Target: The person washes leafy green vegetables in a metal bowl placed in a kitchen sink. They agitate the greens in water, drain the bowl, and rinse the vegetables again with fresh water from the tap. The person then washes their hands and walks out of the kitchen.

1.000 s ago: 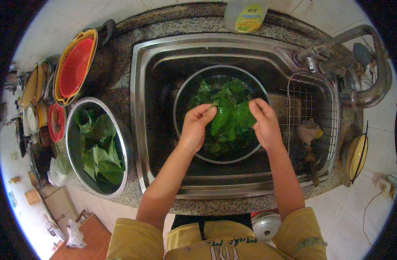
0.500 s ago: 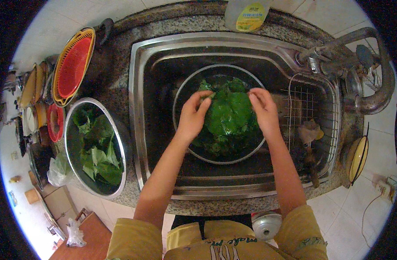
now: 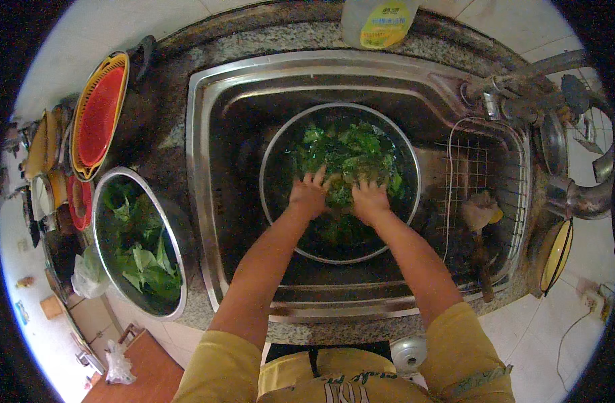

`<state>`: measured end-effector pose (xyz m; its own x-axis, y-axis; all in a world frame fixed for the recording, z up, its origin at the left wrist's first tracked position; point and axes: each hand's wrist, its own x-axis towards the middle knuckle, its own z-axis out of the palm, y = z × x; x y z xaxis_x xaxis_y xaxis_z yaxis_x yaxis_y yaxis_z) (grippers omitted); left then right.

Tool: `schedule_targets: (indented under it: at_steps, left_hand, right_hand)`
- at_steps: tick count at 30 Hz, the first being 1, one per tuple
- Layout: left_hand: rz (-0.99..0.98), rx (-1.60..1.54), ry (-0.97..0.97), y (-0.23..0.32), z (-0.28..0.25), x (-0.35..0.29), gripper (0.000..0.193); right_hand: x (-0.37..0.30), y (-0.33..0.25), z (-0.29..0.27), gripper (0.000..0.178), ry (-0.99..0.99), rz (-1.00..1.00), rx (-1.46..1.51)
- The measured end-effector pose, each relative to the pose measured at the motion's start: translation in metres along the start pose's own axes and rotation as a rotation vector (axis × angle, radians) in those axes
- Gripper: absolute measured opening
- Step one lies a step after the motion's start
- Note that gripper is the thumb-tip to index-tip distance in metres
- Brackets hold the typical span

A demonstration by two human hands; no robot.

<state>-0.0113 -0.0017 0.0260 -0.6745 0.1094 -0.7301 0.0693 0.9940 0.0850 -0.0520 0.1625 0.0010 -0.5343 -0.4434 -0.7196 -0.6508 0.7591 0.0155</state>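
Both of my hands are in a round metal basin (image 3: 341, 261) of water and green leaves (image 3: 358, 144). My left hand (image 3: 310, 195) lies on the leaves in the near left part, fingers stretched and spread. Close beside it, my right hand (image 3: 370, 200) also has its fingers apart and their tips down among the leaves. Neither hand is closed on any of them, though some fingertips are partly hidden in the wet greens. The basin stands in a steel sink (image 3: 200, 195).
Left of the sink, a metal bowl (image 3: 182, 289) holds more leaves (image 3: 146, 262). Behind it stand nested red and yellow baskets (image 3: 101, 115). A wire rack (image 3: 465, 164) and a wooden-handled tool (image 3: 484, 265) sit at the sink's right, below the faucet (image 3: 494, 104). A bottle (image 3: 385, 25) stands at the back.
Both hands have come nearer to me and closer together, from the sides of the leaf pile down into the basin. The large heaped leaves now lie spread and churned in the water.
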Motion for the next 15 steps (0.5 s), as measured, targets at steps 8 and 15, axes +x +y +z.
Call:
schedule_targets:
  at_steps: [8, 15]
  left_hand:
    - [0.03, -0.424, 0.456, -0.036, -0.037, -0.004, 0.025]
    - [-0.085, -0.627, 0.4, -0.022, 0.012, 0.001, 0.1]
  right_hand:
    - [-0.011, 0.025, -0.058, 0.024, 0.35, 0.103, 0.56]
    - [-0.01, 0.031, -0.018, 0.07, 0.57, 0.236, 0.568]
